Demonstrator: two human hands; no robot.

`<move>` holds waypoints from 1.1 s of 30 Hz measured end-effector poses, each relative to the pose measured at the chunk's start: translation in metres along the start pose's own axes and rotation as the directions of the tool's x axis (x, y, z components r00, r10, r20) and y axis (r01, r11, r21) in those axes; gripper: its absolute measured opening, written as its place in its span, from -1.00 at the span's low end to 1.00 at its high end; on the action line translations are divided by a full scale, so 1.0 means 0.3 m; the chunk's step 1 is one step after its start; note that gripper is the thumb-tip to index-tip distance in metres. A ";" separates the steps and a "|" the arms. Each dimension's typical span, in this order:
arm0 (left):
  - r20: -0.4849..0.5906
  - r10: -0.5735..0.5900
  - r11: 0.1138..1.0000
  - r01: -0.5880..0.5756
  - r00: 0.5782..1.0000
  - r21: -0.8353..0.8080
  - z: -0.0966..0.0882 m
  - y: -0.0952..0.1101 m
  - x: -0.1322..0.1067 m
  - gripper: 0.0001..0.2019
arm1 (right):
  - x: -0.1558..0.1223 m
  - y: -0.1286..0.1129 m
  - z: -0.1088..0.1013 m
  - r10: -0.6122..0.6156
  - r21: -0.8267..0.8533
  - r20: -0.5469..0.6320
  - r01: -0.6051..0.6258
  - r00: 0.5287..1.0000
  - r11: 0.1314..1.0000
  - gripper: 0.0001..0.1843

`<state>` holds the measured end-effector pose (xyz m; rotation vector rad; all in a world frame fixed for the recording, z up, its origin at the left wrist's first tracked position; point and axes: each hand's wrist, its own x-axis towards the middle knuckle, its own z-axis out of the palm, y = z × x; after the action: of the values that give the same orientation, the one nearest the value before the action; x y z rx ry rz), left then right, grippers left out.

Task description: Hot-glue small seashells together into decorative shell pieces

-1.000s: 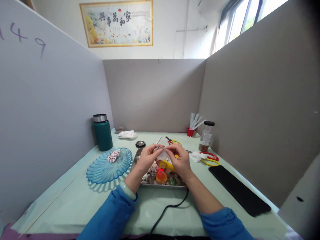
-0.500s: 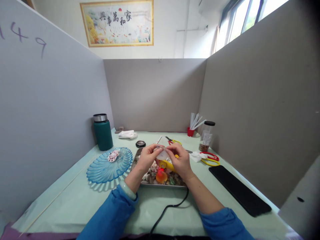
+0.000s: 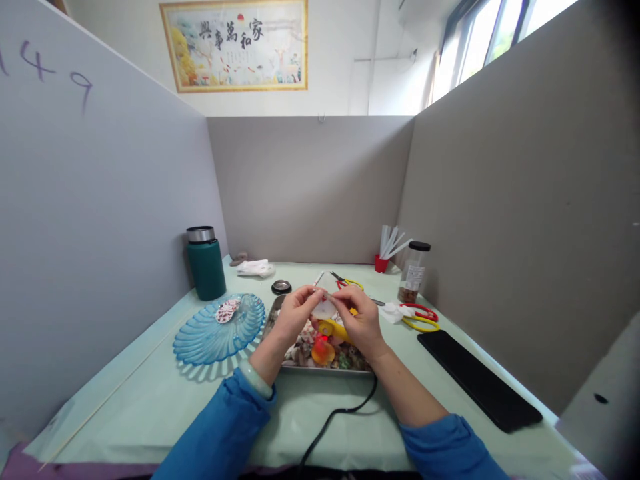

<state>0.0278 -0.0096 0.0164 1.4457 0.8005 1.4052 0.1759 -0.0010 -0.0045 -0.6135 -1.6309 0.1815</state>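
My left hand (image 3: 293,319) and my right hand (image 3: 361,323) meet above a metal tray (image 3: 274,315), and both pinch a small pale shell-like piece (image 3: 325,307) between their fingertips. The tray holds several shells and coloured bits. Below the piece, under my right hand, lies a yellow tool (image 3: 336,329) with a glowing red light, and its black cord (image 3: 335,417) runs toward me. Both sleeves are blue, and a pale bangle sits on my left wrist.
A blue glass plate (image 3: 200,340) with one patterned shell (image 3: 227,311) lies left of the tray. A green flask (image 3: 205,263), a small round tin (image 3: 281,287), tissues, scissors (image 3: 420,318), a jar (image 3: 413,272), a red cup of sticks and a black phone (image 3: 479,379) stand around. Partition walls enclose the desk.
Almost nothing has changed. Both hands stay together over the tray, with only slight finger movement on the pale piece.
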 end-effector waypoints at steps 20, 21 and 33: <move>0.036 -0.025 0.999 0.024 0.999 0.035 -0.007 -0.006 0.002 -0.66 | -0.004 0.040 0.012 0.290 0.218 0.082 -0.301 0.953 0.928 -0.85; 0.040 -0.022 0.999 0.020 0.999 0.037 -0.007 -0.008 0.003 -0.65 | -0.005 0.041 0.012 0.298 0.227 0.086 -0.310 0.951 0.923 -0.84; 0.049 0.008 0.992 -0.014 0.999 0.123 -0.012 -0.033 0.008 -0.68 | 0.001 0.034 0.008 0.309 0.202 0.142 -0.333 0.941 0.921 -0.84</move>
<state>0.0262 -0.0034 0.0078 1.5747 0.8620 1.3432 0.1765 0.0084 -0.0095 -0.7039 -1.5756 0.6418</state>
